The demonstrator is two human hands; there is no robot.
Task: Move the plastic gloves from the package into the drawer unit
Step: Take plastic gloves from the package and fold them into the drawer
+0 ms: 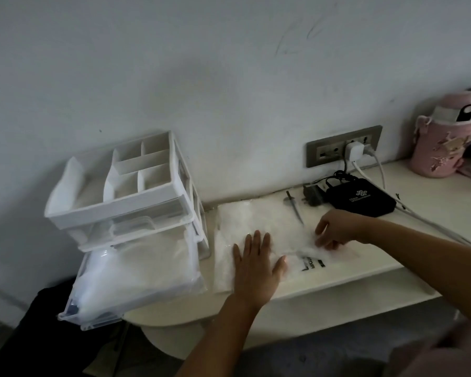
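A clear package of plastic gloves (259,221) lies flat on the white table (365,270), right of the white drawer unit (136,202). My left hand (259,270) presses flat on the package's near part, fingers straight. My right hand (335,229) has its fingers curled and pinches the thin plastic at the package's right side. The unit's bottom drawer (136,281) is pulled out and holds a heap of translucent plastic. Its top tray has empty compartments.
A black box (362,198) with cables, a plug adapter and a thin dark tool (294,208) lie behind the package. A wall socket strip (343,145) holds a white charger. A pink bottle (443,137) stands at the far right. Dark cloth lies below the drawer.
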